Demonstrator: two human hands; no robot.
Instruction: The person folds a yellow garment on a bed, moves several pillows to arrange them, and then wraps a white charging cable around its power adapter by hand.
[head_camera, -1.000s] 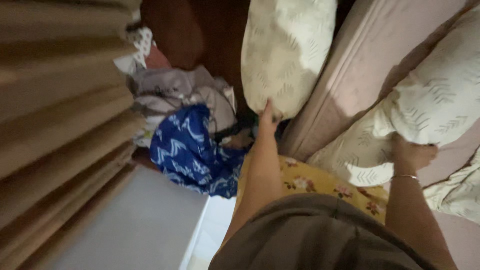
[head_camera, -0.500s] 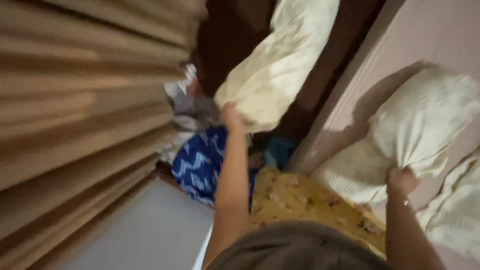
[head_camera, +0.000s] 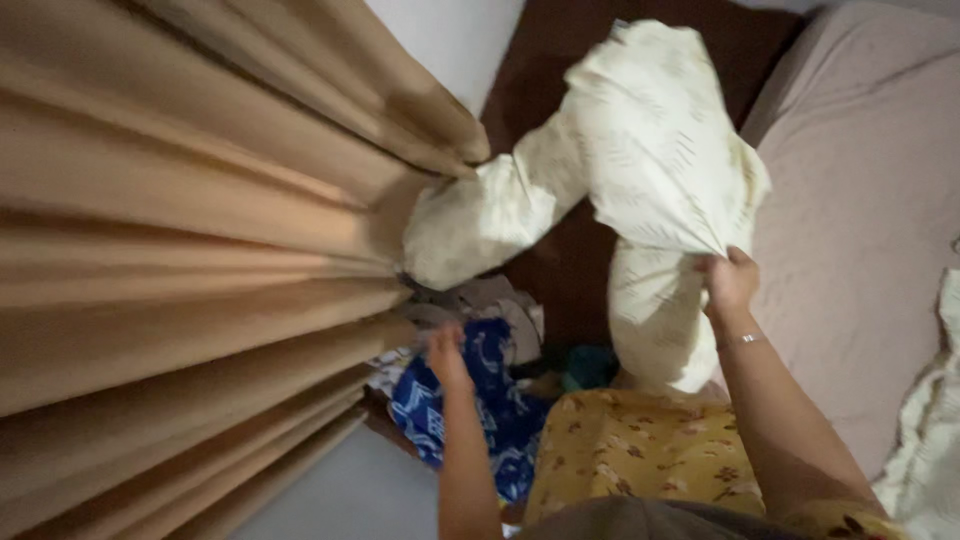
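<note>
Now, line by line.
Right hand: the right hand (head_camera: 728, 283) is raised, fingers clenched on a bunched edge of a cream pillow (head_camera: 668, 150) with a faint leaf print; a thin bracelet (head_camera: 742, 341) sits on the wrist.
Held pillow: it hangs in the air from that grip, over the dark brown headboard (head_camera: 560, 250) and the edge of the pinkish mattress (head_camera: 860, 220).
Second pillow: another cream pillow (head_camera: 480, 215) of the same print lies just left of the held one, its left end against the tan curtain (head_camera: 180, 260); whether the two pillows touch I cannot tell.
Left hand: the left hand (head_camera: 445, 355) is lower, below the second pillow and apart from it, holding nothing; the fingers look loosely released, though blur hides detail.
Beneath the left hand: a blue cloth with white pattern (head_camera: 470, 410) in a heap of clothes, beside a yellow flowered cloth (head_camera: 640, 460).
Far right: cream fabric (head_camera: 930, 440) on the mattress edge.
</note>
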